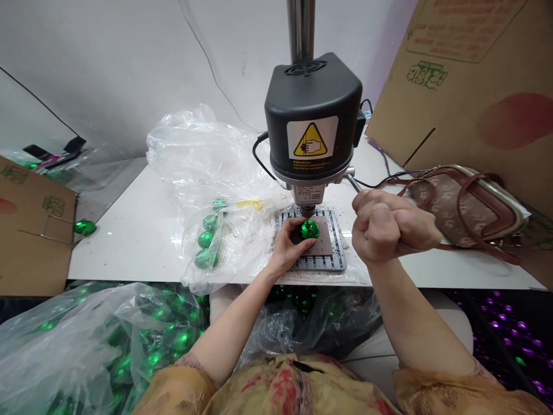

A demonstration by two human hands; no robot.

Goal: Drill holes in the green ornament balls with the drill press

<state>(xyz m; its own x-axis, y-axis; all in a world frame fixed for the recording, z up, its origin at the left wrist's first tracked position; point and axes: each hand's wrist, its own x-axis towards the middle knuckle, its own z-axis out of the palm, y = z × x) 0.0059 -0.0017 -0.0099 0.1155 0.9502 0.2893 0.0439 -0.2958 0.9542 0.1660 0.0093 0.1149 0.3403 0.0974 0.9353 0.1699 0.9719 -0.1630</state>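
Observation:
A shiny green ball rests on a flat brownish board over the slotted metal base of a bench drill press. My left hand grips the ball from the left, thumb in front and fingers behind. Directly above, the drill chuck comes down to the ball's top; the bit's exact contact is too small to make out. To the right, my right hand is closed in a fist around the end of the press's metal lever, whose grip is hidden by the fingers.
Clear plastic lies left of the press, with several green balls on it. A handbag and a large carton stand right. Another carton is left. Below the table edge sits a bag of green balls; purple balls lie lower right.

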